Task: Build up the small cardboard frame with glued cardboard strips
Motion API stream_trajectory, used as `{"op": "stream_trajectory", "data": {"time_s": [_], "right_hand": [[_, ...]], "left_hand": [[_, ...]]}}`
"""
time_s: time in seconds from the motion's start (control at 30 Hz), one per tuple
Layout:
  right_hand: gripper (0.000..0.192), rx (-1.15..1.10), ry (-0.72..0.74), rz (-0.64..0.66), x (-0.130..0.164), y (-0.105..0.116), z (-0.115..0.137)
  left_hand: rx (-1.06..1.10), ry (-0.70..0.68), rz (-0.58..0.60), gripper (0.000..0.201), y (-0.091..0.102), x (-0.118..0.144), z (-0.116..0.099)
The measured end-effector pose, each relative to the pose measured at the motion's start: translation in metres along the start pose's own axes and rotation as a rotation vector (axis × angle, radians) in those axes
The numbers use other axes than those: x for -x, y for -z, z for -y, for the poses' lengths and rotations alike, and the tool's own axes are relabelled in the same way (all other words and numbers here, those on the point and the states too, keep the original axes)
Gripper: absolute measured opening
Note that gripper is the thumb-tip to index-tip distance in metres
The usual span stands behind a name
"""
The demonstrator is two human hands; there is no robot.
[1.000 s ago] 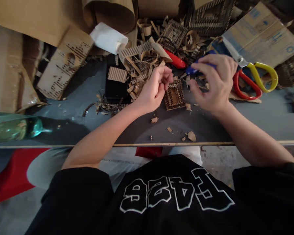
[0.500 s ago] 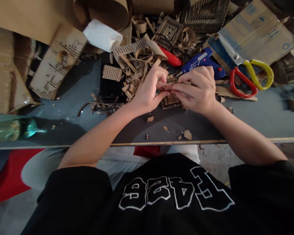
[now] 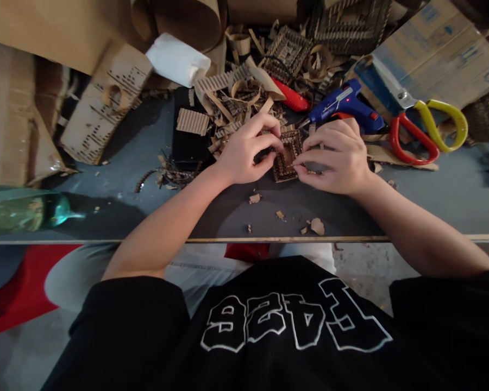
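Between my hands lies a small rectangular corrugated-cardboard piece, built of nested strip borders around a plain brown middle. My left hand is at its left side, thumb and fingers apart, fingertips by the piece's inner edge. On the right side, my right hand has thumb and index finger pinched close at the border; whatever is between those tips is too small to make out. Just beyond lies a blue glue gun with a small red light, its nozzle toward the piece. A red-handled tool rests left of it.
Corrugated strips are heaped behind my left hand, beside a black box. Large scissors lie at the right. A green bottle lies on its side at the left. Cardboard scraps dot the table's front edge.
My hands were together over the cardboard piece, fingertips meeting. They have since drawn apart, left hand opening, so the piece's middle shows. The whole view has shifted slightly.
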State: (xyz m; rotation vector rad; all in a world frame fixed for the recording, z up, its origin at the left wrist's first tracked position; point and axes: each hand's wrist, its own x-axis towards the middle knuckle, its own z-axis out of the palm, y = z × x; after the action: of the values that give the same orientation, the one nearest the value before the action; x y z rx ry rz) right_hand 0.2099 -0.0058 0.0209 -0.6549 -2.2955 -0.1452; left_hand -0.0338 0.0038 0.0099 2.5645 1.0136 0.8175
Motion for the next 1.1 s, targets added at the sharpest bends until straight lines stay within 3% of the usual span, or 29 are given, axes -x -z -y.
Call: {"op": "stream_trajectory", "data": {"time_s": [0.07, 0.17, 0.3, 0.4, 0.57, 0.87, 1.1], "right_hand": [[0.010, -0.030, 0.003, 0.007, 0.000, -0.001, 0.001], [0.013, -0.035, -0.072, 0.117, 0.001, 0.000, 0.001], [0.015, -0.010, -0.153, 0.245, 0.001, 0.004, 0.001], [0.014, -0.021, -0.143, 0.229, 0.001, 0.006, 0.001], [0.017, -0.075, -0.124, 0.188, 0.000, 0.008, -0.002], [0.021, -0.094, -0.115, 0.249, 0.002, 0.005, -0.005], [0.018, -0.061, -0.022, 0.145, 0.002, 0.004, -0.006]], "left_hand": [[-0.021, 0.004, 0.010, 0.026, -0.001, 0.001, 0.000], [-0.046, -0.014, 0.000, 0.027, -0.003, 0.002, -0.001], [-0.050, -0.139, -0.105, 0.029, -0.004, 0.002, 0.000], [-0.054, -0.228, -0.146, 0.029, -0.006, 0.002, 0.001], [-0.087, -0.158, -0.035, 0.027, -0.010, 0.003, 0.003], [-0.108, -0.352, -0.153, 0.020, -0.020, 0.005, 0.010], [-0.163, -0.473, -0.171, 0.017, -0.021, 0.003, 0.005]]}}
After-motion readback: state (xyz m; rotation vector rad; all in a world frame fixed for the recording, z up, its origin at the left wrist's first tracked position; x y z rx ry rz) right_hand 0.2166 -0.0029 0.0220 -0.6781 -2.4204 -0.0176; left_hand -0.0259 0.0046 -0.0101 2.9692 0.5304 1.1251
